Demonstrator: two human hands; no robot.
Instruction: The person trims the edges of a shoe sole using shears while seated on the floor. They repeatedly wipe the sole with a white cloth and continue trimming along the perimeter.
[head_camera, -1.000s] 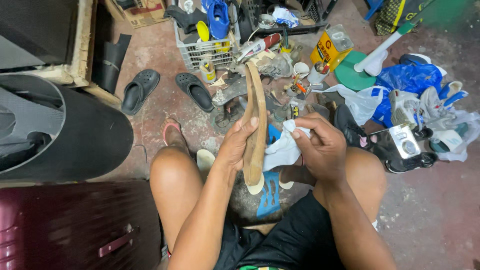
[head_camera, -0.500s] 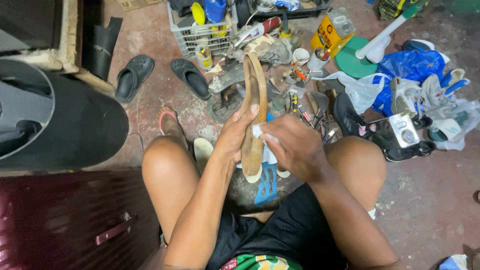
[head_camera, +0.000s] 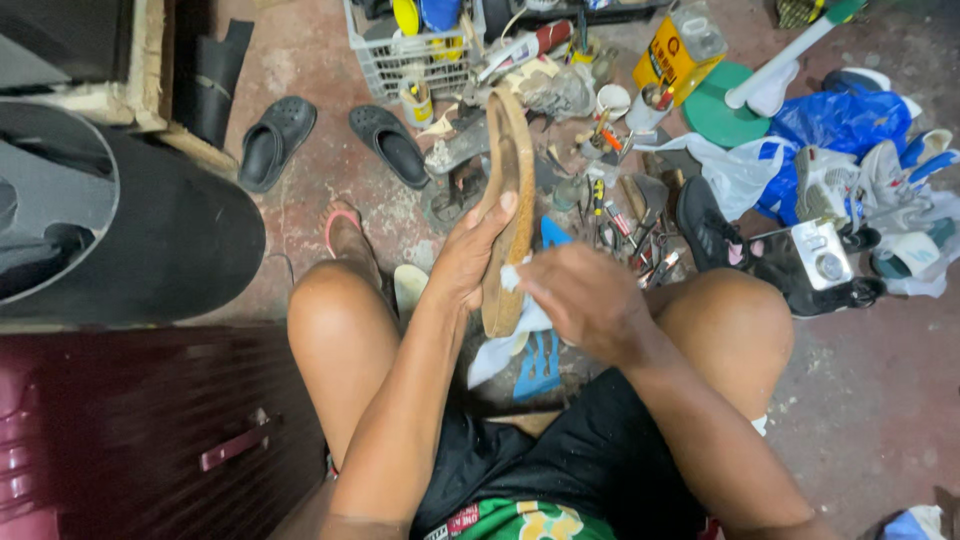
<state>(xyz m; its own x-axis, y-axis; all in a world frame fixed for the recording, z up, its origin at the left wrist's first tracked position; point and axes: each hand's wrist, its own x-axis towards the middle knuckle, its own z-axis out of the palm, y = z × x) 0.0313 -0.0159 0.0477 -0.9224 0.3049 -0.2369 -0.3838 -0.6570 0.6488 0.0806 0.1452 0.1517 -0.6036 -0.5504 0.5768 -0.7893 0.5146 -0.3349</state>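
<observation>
Left hand: my left hand is wrapped around the tan shoe sole, thumb up along its edge, holding it on end between my knees.
Right hand: my right hand is closed on a white cloth and presses it against the near part of the sole; the hand is blurred.
Shoe sole: long, brown, tilted a little away from me, its far tip up by the white crate.
Cloth: it hangs down below the sole, over a blue piece on the floor.
Left of me: a pair of dark clogs on the floor, and a dark red case near my left knee.
Right of me: a black shoe, a blue plastic bag and white sneakers.
Far middle: small tools scattered on the floor, and a yellow can.
</observation>
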